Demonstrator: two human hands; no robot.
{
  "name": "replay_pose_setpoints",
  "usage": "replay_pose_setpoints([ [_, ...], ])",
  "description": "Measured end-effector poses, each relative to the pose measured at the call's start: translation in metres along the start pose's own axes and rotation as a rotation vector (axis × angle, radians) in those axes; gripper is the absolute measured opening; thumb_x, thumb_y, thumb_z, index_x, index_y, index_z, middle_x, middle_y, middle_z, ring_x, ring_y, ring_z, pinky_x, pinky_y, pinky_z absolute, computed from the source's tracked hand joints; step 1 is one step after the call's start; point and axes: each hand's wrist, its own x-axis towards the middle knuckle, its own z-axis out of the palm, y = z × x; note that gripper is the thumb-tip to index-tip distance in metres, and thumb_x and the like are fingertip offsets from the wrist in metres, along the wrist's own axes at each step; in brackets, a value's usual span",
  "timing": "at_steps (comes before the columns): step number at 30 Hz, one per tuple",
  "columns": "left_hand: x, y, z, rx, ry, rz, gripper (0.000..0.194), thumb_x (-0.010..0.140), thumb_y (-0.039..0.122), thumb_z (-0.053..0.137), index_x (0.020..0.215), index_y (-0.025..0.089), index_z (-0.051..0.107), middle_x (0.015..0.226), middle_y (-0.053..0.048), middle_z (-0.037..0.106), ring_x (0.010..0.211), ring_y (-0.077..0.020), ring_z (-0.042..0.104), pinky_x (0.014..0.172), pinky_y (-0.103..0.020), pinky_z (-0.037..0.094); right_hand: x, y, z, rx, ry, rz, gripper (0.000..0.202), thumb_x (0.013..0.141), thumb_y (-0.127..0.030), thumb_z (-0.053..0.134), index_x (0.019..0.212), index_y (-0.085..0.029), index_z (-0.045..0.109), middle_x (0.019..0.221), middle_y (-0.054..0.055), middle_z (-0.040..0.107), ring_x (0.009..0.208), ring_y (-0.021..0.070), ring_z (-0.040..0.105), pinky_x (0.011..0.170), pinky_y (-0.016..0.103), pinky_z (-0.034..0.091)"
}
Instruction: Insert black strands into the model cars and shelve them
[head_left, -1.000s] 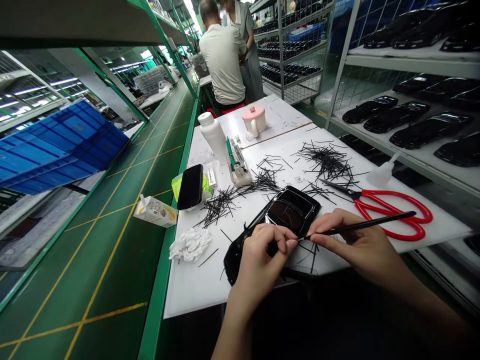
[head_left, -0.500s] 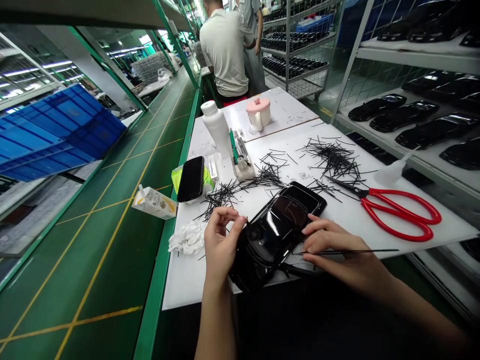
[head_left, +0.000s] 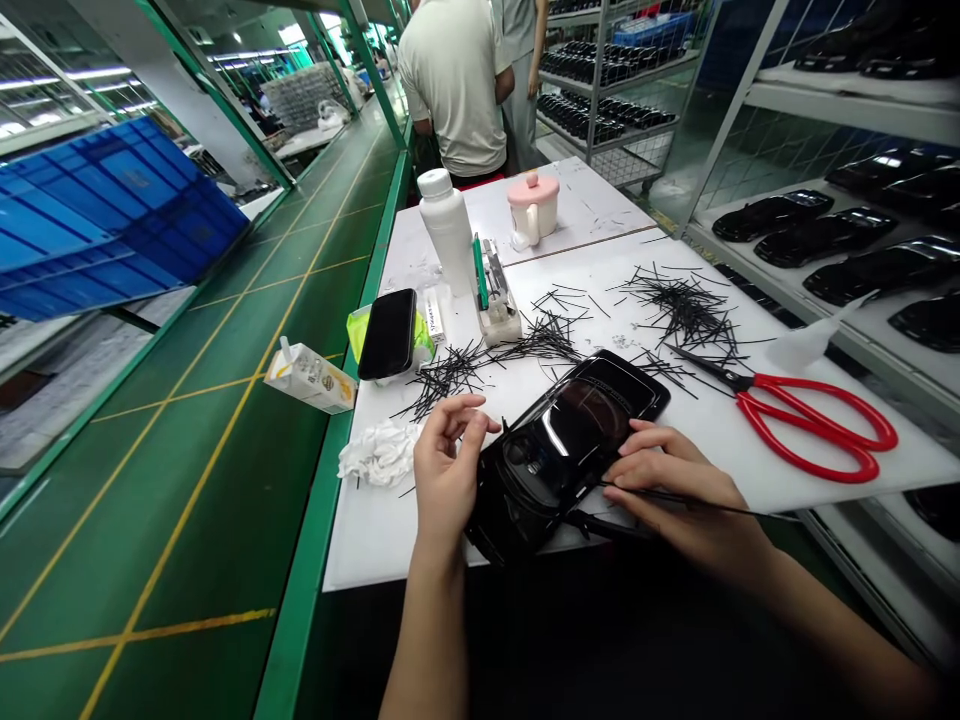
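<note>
A glossy black model car (head_left: 559,430) lies at an angle across the near edge of the white table, its doors partly swung out. At its left side, my left hand (head_left: 452,455) has its fingers curled and thumb near the forefinger; anything between the tips is too small to make out. Pinched in my right hand (head_left: 667,480) is a thin black strip (head_left: 757,513), which runs back under the palm. The fingers of that hand rest against the car's right side. Piles of similar black strips (head_left: 686,305) lie beyond the car.
Red-handled scissors (head_left: 817,420) lie to the right. Behind are a white bottle (head_left: 448,230), a lidded mug (head_left: 534,210) and a tool holder (head_left: 499,315). A phone (head_left: 388,335), crumpled tissue (head_left: 379,452) and drink carton (head_left: 311,378) are left. Car racks (head_left: 832,110) stand right; a co-worker (head_left: 454,85) sits ahead.
My view has shifted slightly. My left fingertips have drawn a little away from the car's side, where a small black part now shows. My right hand still holds the strip.
</note>
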Motion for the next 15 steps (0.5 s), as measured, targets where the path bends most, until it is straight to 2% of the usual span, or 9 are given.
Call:
replay_pose_setpoints([
  [7,-0.0004,-0.0001,-0.0005,-0.023,-0.02,0.009,0.011,0.091,0.027,0.063,0.101,0.023,0.065,0.075,0.003,0.068,0.078,-0.0121,0.066,0.079,-0.023,0.048,0.0006,-0.0001,0.0015,-0.005,0.021,-0.009,0.013,0.085,-0.015,0.068,0.082,-0.028,0.067,0.084,-0.001,0.073,0.09,0.0227,0.063,0.108,0.052,0.044],
  [15,-0.0009,-0.0008,-0.001,-0.037,-0.013,-0.004,0.009,0.092,0.028,0.063,0.1,0.023,0.065,0.075,0.004,0.066,0.078,-0.0116,0.064,0.079,-0.022,0.048,0.001,0.0004,0.0033,-0.046,0.012,-0.067,0.014,0.088,-0.013,0.065,0.093,-0.026,0.066,0.083,-0.001,0.071,0.088,0.0202,0.061,0.107,0.048,0.043],
])
